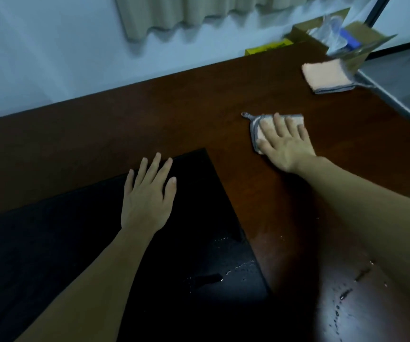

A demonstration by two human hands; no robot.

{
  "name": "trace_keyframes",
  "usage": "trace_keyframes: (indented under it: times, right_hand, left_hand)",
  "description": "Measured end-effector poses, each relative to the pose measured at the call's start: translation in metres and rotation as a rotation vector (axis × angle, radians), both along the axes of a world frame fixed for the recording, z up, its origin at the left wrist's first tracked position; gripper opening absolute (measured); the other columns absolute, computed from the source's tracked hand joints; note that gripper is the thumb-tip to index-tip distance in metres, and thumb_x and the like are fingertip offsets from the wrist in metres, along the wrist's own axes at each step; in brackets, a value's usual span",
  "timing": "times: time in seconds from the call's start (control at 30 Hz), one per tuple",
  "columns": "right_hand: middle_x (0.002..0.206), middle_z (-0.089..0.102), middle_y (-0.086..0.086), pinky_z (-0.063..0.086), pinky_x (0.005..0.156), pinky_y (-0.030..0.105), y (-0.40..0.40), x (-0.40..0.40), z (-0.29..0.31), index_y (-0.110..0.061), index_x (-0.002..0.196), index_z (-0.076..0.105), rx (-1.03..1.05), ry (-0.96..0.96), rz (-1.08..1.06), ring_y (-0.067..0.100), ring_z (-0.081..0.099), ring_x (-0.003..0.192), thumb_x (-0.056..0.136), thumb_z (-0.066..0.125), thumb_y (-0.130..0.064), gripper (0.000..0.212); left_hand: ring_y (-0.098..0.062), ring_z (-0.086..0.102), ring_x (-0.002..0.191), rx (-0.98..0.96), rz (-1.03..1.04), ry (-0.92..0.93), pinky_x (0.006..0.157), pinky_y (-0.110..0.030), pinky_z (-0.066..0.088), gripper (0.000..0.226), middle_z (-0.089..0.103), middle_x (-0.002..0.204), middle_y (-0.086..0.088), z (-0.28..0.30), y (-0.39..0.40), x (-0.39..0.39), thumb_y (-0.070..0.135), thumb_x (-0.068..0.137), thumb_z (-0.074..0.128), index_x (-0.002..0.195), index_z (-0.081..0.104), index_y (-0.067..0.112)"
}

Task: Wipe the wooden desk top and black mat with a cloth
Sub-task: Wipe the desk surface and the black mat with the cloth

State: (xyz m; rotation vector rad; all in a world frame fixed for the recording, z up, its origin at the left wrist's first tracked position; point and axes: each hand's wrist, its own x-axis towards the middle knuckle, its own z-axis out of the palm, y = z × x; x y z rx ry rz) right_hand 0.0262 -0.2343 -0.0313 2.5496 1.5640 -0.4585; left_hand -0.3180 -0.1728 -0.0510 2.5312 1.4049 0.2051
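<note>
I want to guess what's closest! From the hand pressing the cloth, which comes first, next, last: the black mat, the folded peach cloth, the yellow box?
From the right hand:
1. Black mat, left of it.
2. Folded peach cloth, beyond it, far right.
3. Yellow box, behind the desk's back edge.

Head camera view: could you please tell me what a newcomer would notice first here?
Probably the right hand pressing flat on a small grey-edged cloth on the wooden desk top, right of centre. Next, the left hand resting open on the black mat at lower left, with water droplets glinting near the mat's right edge. A second folded cloth lies at the far right.
</note>
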Motion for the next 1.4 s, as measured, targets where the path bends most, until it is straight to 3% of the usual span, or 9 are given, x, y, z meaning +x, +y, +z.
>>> trace_keyframes:
  times: [0.1,0.23,0.37,0.5,0.6,0.83,1.07,1.27,1.4]
  right_hand:
    - [0.169,-0.018,0.007,-0.006,0.124,0.054,0.003,-0.029,0.0,-0.035,0.161,-0.008,0.006,0.002,-0.006,0.033,-0.015,0.155,0.104,0.011,-0.057,0.064]
    - [0.168,-0.019,0.01,-0.009,0.123,0.052,-0.054,-0.083,-0.003,-0.03,0.161,-0.012,0.072,0.0,0.286,0.036,-0.015,0.154,0.095,-0.006,-0.058,0.072]
    - [0.166,-0.021,0.005,-0.016,0.122,0.048,-0.121,-0.091,0.001,-0.036,0.16,-0.008,0.061,0.079,0.599,0.03,-0.025,0.152,0.102,0.011,-0.061,0.066]
    - [0.164,-0.029,-0.002,-0.02,0.121,0.043,-0.125,-0.037,0.004,-0.043,0.157,-0.014,0.052,0.049,0.654,0.024,-0.031,0.15,0.102,0.013,-0.066,0.066]
    - [0.166,-0.023,0.001,-0.011,0.124,0.044,-0.093,0.015,0.0,-0.04,0.155,-0.018,0.069,-0.066,0.432,0.029,-0.019,0.154,0.092,-0.003,-0.066,0.07]
    - [0.168,-0.021,0.005,-0.011,0.124,0.05,-0.009,0.07,0.001,-0.036,0.16,-0.012,0.015,0.013,0.074,0.029,-0.019,0.154,0.103,0.009,-0.062,0.067]
    - [0.169,-0.014,0.009,-0.009,0.125,0.051,-0.1,0.024,0.0,-0.031,0.162,-0.005,0.08,0.088,0.414,0.032,-0.018,0.154,0.1,0.005,-0.063,0.07]
    - [0.171,-0.003,0.008,0.005,0.126,0.051,-0.151,0.047,-0.007,-0.033,0.163,0.008,0.095,0.007,0.808,0.033,-0.001,0.156,0.102,0.024,-0.065,0.07]
    - [0.169,-0.01,0.005,-0.004,0.125,0.048,-0.078,0.095,-0.007,-0.038,0.159,-0.008,0.076,-0.008,0.561,0.033,-0.009,0.156,0.095,0.005,-0.068,0.072]
  left_hand:
    - [-0.011,0.003,0.155,0.056,-0.03,-0.039,0.125,-0.04,0.004,0.059,0.015,0.166,0.012,0.003,-0.005,0.001,0.053,0.104,0.011,0.157,0.029,0.033]
    - [-0.017,0.029,0.149,0.099,-0.044,-0.026,0.122,-0.046,0.018,0.058,0.038,0.159,0.005,0.012,-0.01,0.009,0.048,0.104,0.018,0.15,0.045,0.026]
    - [-0.022,0.043,0.137,0.044,-0.064,-0.108,0.117,-0.05,0.029,0.057,0.049,0.148,0.001,0.022,-0.023,0.056,0.048,0.102,0.022,0.144,0.051,0.023]
    - [-0.019,0.028,0.149,-0.043,-0.135,-0.164,0.123,-0.047,0.018,0.058,0.039,0.157,0.004,0.021,-0.03,0.114,0.049,0.102,0.02,0.148,0.046,0.026]
    - [-0.015,0.01,0.154,-0.099,-0.108,-0.139,0.126,-0.043,0.006,0.052,0.024,0.165,0.008,0.012,-0.03,0.139,0.047,0.107,0.02,0.154,0.035,0.032]
    - [-0.009,-0.001,0.154,-0.077,-0.092,-0.026,0.126,-0.038,0.0,0.062,0.011,0.167,0.013,0.005,-0.031,0.146,0.054,0.101,0.006,0.158,0.023,0.036]
    - [-0.009,-0.003,0.154,-0.119,-0.053,0.042,0.126,-0.036,-0.002,0.053,0.006,0.167,0.013,0.012,-0.033,0.15,0.042,0.106,0.021,0.159,0.019,0.037]
    - [-0.008,-0.003,0.154,-0.102,-0.038,0.027,0.126,-0.037,0.0,0.052,0.006,0.167,0.014,0.011,-0.034,0.151,0.039,0.106,0.026,0.158,0.021,0.036]
    - [-0.005,-0.005,0.153,-0.103,-0.035,0.032,0.126,-0.034,-0.003,0.052,0.004,0.166,0.016,0.012,-0.033,0.151,0.04,0.106,0.025,0.158,0.019,0.039]
